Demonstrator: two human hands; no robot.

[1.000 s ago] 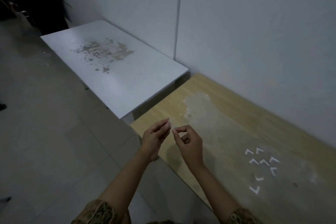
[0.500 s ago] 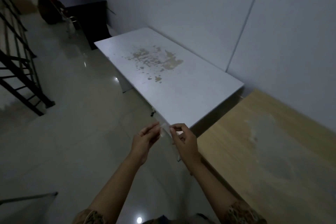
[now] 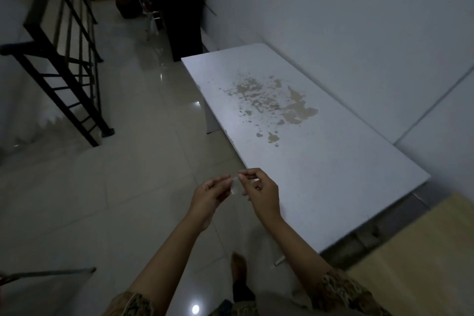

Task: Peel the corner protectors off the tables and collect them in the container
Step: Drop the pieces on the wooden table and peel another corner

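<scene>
In the head view, one small clear corner protector (image 3: pixel 234 185) is held in the air between two hands, above the tiled floor (image 3: pixel 102 200) and just off the near long edge of the white table (image 3: pixel 320 161). Its upper part is pinched between the thumb and forefinger of the left hand (image 3: pixel 209 196), whose other fingers are loosely curled, and it is also pinched at the fingertips of the right hand (image 3: pixel 261 191), whose remaining fingers are curled in. The long axis of the piece appears to run up and down, the lower end hanging free; its exact shape is too faint and blurred to be made out. One white table is seen, set lengthwise along the wall (image 3: pixel 359 20), with a patch of worn brownish flecks near its middle. A corner of one wooden table (image 3: pixel 423 264) is seen at the lower right, apart from the white one by a narrow gap. One dark desk (image 3: pixel 179 7) stands farther back, and a black stair railing (image 3: pixel 64 59) is seen at the left.
</scene>
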